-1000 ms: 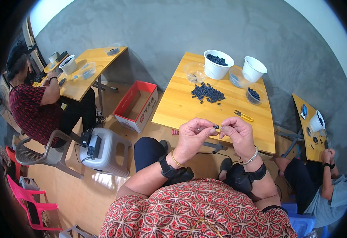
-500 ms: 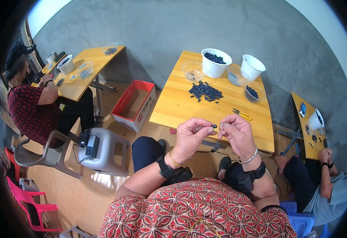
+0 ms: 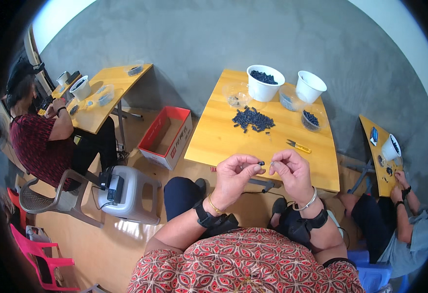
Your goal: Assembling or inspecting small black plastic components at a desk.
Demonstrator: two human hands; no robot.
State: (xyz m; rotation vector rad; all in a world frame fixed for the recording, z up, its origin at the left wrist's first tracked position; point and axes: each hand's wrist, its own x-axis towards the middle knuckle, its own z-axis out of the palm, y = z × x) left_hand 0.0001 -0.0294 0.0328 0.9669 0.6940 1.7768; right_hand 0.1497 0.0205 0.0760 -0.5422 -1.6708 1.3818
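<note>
Over the near edge of the wooden table [image 3: 209,146], my left hand [image 3: 237,177] pinches a small dark-blue cylindrical piece [image 3: 261,163] between thumb and forefinger. Facing it, with a narrow gap between, my right hand [image 3: 293,177] is closed in a pinch on a tiny shiny silvery bit [image 3: 272,164], too small to name. Beyond both hands lies a loose pile of dark-blue pieces [image 3: 254,119]. Yellow-handled thread snips [image 3: 299,146] rest on the table to the right of the pile.
At the table's back stand a white tub [image 3: 263,93] of dark pieces, another white tub [image 3: 310,89], and clear bowls [image 3: 313,123] with small parts. An open red-and-white carton [image 3: 165,139] and a grey stool [image 3: 131,195] are on the floor left. People work at tables on both sides.
The table and my hands sit slightly lower in the picture. Both pinches persist, fingertips still close together. The co-worker on the right has raised their hands onto their table edge.
</note>
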